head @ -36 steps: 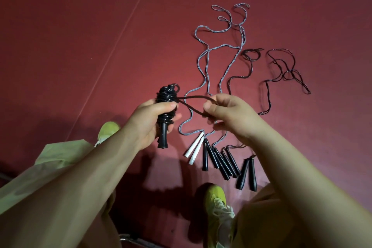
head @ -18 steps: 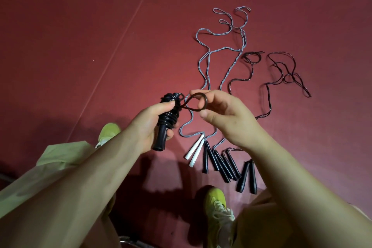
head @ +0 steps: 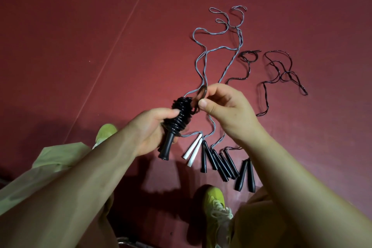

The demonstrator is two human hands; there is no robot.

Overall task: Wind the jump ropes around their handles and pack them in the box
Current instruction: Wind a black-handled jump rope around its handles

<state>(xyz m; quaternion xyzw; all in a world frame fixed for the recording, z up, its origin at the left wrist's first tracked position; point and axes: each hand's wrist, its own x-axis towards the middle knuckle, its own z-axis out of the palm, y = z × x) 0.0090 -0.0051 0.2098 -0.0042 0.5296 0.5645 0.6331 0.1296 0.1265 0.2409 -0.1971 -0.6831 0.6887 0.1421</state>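
My left hand (head: 150, 129) grips a pair of black handles (head: 167, 147) wrapped in tight coils of black rope (head: 180, 113). Just right of the coils, my right hand (head: 227, 106) pinches the rope's last small loop (head: 201, 93) beside the top of the bundle. On the red floor below lie a pair of white handles (head: 193, 149) with a long grey rope (head: 203, 62), and several black handles (head: 219, 162) whose dark ropes (head: 281, 72) trail off to the right. No box is in view.
My two yellow-green shoes (head: 216, 209) stand on the red floor (head: 80, 46), one at bottom centre, the other (head: 105, 132) behind my left forearm. A thin pale line (head: 120, 32) crosses the floor diagonally. A metal edge (head: 128, 243) shows at the bottom.
The free length of black rope has shrunk from a long strand to a small loop. My right hand has brought it up close to the wound bundle, which tilted slightly.
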